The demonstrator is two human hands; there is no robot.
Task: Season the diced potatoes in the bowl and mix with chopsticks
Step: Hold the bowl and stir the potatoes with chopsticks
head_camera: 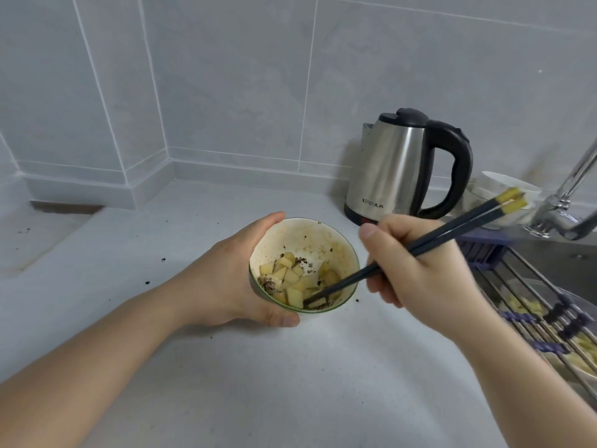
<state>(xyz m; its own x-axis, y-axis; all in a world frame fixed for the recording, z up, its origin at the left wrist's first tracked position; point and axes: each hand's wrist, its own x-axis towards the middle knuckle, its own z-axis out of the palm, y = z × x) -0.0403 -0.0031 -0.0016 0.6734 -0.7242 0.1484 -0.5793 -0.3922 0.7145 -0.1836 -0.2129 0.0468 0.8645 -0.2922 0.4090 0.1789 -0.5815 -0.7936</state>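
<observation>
Pale grey countertop (323, 367) meets a tiled wall corner; dark seasoning specks lie scattered on the counter to the left of the bowl and near its base. Small bowl (310, 236) with a green rim sits on the counter near the middle, tilted toward the camera. Left hand (232, 279) wraps around the bowl's left side, fingers curled behind the far rim, thumb hooked under the near edge, gripping it. Diced potatoes (295, 281) lie in the low near part of the bowl, pale yellow cubes with brown-grey seasoning clumped at their left and upper edges; brownish smears mark the inner wall. Right hand (423, 263) is just right of the bowl, fingers curled around a pair of dark chopsticks (452, 231) with yellow tops, pinching them. Chopstick tips reach down into the bowl and touch the potato pieces at the near right side; the yellow ends point up and right.

Stainless electric kettle (391, 169) with black lid and handle stands behind the bowl, right of centre, against the wall. White dishes (497, 185) sit just right of the kettle. Chrome faucet (568, 195) is at the right edge. Roll-up metal rack (529, 286) with purple ends spans the sink at the right; what lies under it is blurred, yellowish bits only.
</observation>
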